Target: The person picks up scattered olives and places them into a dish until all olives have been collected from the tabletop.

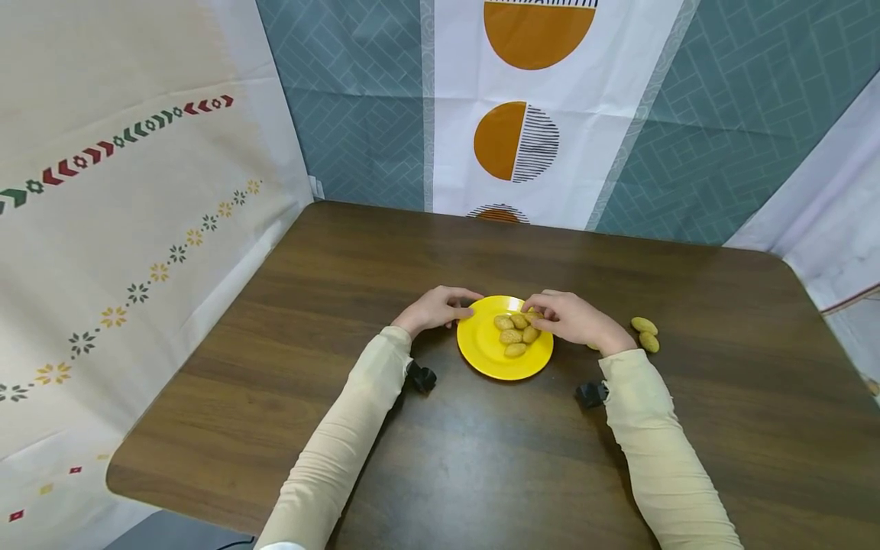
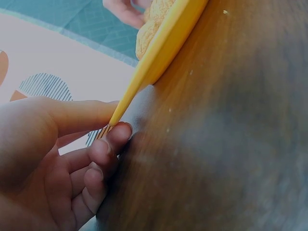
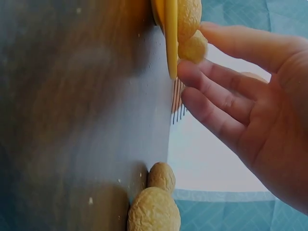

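Observation:
A round yellow plate on the table bears several small, wrinkled, yellowish-brown potatoes. At its left rim, my left hand pinches the edge; the left wrist view has the thumb on the upper face and curled fingertips beneath. My right hand reaches over the right side of the plate. Thumb and fingers there are bent about one potato by the rim, the thumb touching it and two fingertips close below. The index finger is largely hidden in the right wrist view.
To the right of the plate, loose potatoes lie on the brown wooden table, one partly hidden behind the right wrist. Black wrist cameras sit under both forearms. Patterned cloths hang behind and to the left.

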The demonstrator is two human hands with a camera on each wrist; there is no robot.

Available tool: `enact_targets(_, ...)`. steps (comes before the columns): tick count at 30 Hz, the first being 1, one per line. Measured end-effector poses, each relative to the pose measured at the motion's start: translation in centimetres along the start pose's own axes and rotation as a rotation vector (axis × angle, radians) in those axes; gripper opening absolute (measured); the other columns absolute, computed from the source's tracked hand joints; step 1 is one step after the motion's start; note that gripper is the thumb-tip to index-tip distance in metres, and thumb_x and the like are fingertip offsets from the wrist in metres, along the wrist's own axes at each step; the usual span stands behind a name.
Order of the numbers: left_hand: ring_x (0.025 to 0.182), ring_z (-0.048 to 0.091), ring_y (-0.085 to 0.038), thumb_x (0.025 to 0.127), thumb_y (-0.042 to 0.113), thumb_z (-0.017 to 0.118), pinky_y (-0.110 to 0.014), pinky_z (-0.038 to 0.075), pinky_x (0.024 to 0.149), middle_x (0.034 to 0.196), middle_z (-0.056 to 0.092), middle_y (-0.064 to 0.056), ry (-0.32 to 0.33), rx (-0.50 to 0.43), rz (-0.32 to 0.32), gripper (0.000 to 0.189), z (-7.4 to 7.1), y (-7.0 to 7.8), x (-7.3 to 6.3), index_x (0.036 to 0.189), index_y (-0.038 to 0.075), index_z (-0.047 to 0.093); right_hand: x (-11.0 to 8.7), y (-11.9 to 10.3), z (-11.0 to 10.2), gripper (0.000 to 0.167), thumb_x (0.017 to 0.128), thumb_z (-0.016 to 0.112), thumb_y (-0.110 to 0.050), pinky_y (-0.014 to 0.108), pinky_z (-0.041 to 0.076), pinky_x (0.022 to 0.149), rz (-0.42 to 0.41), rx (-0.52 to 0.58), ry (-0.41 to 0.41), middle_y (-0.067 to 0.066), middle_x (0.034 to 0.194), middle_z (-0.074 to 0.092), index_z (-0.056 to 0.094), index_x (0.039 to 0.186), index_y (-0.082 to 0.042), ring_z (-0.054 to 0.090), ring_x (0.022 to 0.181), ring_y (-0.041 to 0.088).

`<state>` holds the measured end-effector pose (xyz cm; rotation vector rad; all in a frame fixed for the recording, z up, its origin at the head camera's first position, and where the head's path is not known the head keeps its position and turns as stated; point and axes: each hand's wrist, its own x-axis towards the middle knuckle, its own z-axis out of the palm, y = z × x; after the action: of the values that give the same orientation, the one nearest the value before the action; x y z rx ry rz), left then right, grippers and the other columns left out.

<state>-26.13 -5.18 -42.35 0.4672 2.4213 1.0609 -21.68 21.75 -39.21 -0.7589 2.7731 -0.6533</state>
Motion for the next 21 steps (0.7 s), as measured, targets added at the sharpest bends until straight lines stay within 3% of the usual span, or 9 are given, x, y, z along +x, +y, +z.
enact_targets(5, 0.06, 0.048, -0.016, 0.095, 0.029, 0.062, -0.022, 0.043, 0.057, 0.078, 0.052, -0.004, 0.002, 0.0, 0.005, 0.038, -0.1, 0.1, -0.1, 0.133, 0.027, 0.06, -0.2, 0.1, -0.3, 0.027, 0.092, 0.065, -0.011, 0.031, 0.048, 0.075, -0.017, -0.014, -0.019, 0.005, 0.097, 0.058, 0.064, 0.119, -0.011, 0.052, 0.083, 0.018)
enact_targets(12, 0.06, 0.048, -0.016, 0.095, 0.028, 0.063, -0.022, 0.043, 0.057, 0.078, 0.052, -0.004, 0.003, -0.008, 0.01, 0.038, 0.1, -0.1, 0.1, 0.133, 0.027, 0.06, -1.4, 1.0, -1.5, 0.038, 0.091, 0.066, -0.013, 0.034, 0.051, 0.077, 0.001, -0.019, -0.029, 0.012, 0.119, 0.058, 0.059, 0.128, -0.008, 0.057, 0.091, 0.021)
enact_targets(17, 0.061, 0.048, -0.016, 0.095, 0.029, 0.063, -0.022, 0.043, 0.058, 0.078, 0.052, -0.003, -0.006, -0.016, 0.008, 0.039, 0.3, -0.2, 0.1, 0.133, 0.028, 0.06, -3.0, 2.8, -2.8, 0.041, 0.093, 0.064, -0.015, 0.041, 0.052, 0.083, 0.064, 0.001, -0.044, 0.017, 0.122, 0.055, 0.054, 0.132, -0.005, 0.06, 0.097, 0.026)
enact_targets(21, 0.061, 0.048, -0.017, 0.094, 0.029, 0.063, -0.023, 0.042, 0.058, 0.078, 0.052, -0.004, 0.008, -0.024, 0.011, 0.038, 0.2, -0.2, 0.1, 0.132, 0.028, 0.061, -5.0, 4.7, -4.4, 0.044, 0.095, 0.062, -0.02, 0.051, 0.05, 0.089, 0.153, 0.004, -0.061, 0.023, 0.123, 0.054, 0.051, 0.133, -0.001, 0.06, 0.106, 0.037)
